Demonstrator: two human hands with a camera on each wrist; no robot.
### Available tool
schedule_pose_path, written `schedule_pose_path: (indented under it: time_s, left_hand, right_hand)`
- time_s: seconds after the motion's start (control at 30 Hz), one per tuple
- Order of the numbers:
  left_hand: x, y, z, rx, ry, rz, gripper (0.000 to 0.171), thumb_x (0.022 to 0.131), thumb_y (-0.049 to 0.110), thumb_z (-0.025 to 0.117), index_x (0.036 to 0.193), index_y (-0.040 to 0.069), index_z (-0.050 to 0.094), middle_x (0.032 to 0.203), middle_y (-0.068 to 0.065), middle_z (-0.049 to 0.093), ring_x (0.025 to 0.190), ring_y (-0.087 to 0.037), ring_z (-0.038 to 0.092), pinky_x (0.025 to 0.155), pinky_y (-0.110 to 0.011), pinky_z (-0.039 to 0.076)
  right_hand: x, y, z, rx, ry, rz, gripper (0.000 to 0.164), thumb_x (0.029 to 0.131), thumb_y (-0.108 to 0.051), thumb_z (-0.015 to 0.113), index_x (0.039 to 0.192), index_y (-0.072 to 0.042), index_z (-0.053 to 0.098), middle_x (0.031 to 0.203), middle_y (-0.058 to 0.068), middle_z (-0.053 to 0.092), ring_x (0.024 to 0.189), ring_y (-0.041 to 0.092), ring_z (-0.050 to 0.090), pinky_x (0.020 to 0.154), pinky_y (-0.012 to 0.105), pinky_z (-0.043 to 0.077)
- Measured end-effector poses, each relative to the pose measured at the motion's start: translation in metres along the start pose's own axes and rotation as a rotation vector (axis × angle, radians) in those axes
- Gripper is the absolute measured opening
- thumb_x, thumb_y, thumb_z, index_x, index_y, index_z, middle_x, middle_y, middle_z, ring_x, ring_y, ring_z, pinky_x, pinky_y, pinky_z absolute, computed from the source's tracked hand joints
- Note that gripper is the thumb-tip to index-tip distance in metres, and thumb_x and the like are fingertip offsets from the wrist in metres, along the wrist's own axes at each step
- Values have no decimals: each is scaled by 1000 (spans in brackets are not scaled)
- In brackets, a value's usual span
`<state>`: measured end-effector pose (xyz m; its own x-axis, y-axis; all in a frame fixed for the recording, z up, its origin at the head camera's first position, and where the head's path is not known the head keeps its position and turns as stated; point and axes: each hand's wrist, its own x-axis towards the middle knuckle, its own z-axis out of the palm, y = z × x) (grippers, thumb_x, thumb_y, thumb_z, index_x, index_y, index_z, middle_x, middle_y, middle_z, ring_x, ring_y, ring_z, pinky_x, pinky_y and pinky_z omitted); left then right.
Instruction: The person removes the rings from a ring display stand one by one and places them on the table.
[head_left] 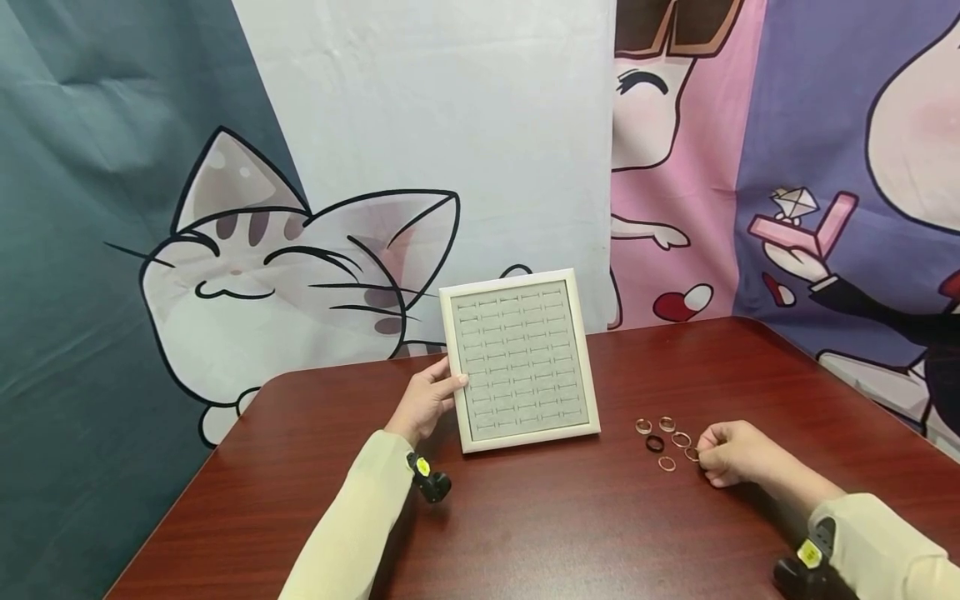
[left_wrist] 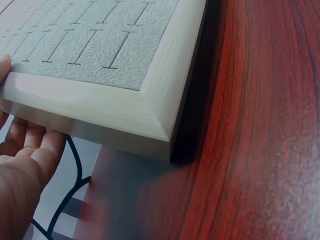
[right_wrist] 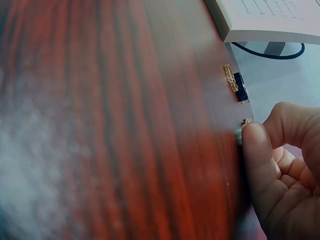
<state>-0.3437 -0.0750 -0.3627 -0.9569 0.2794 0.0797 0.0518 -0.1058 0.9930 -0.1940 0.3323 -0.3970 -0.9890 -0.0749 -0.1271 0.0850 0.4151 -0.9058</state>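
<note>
A ring display board with a pale frame and a grey slotted pad stands tilted back on the table. My left hand grips its left edge, thumb on the front of the frame and fingers behind; the left wrist view shows the frame's corner close up. At the right, my right hand pinches a ring between thumb and forefinger at table level. Fingertips hide part of that ring in the right wrist view. Beside it lie a black ring and several gold-toned rings.
The dark red wooden table has rounded far corners. Behind it hangs a cloth backdrop printed with a cartoon cat and figures. A small camera is strapped to the left wrist, another to the right.
</note>
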Motion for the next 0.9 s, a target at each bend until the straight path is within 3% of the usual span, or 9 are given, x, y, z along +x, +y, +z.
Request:
schedule_pose_path:
  time_s: [0.33,0.67,0.77,0.9]
  left_hand:
    - [-3,2,-4,27,-18,-16,47,87,6,61,133,15,52,120,-13,61,89,-16,66,80,-36,54]
    - [-5,4,-7,71,-2,-10,47,88,7,61,133,14,51,118,-13,59,89,-17,65,82,-36,53]
    - [-7,7,-5,240,34,51,50,87,12,63,135,16,48,117,-12,58,94,-17,62,85,-35,51]
    - [-18,21,4,608,153,220,59,83,20,67,137,17,43,119,-11,52,104,-22,51,90,-39,44]
  right_hand:
    - [2,-3,2,72,-27,2,7,76,2,53,74,-4,50,68,-1,51,60,8,55,56,23,52]
    - [8,-38,17,0,11,-68,4,73,4,53,73,1,50,62,2,51,55,12,55,53,29,53]
    - [9,-58,24,-82,52,-106,6,72,5,54,71,0,50,60,2,51,53,13,54,50,30,51]
    - [10,-91,30,-245,124,-186,6,71,3,54,71,-2,52,59,1,54,53,14,57,48,30,51]
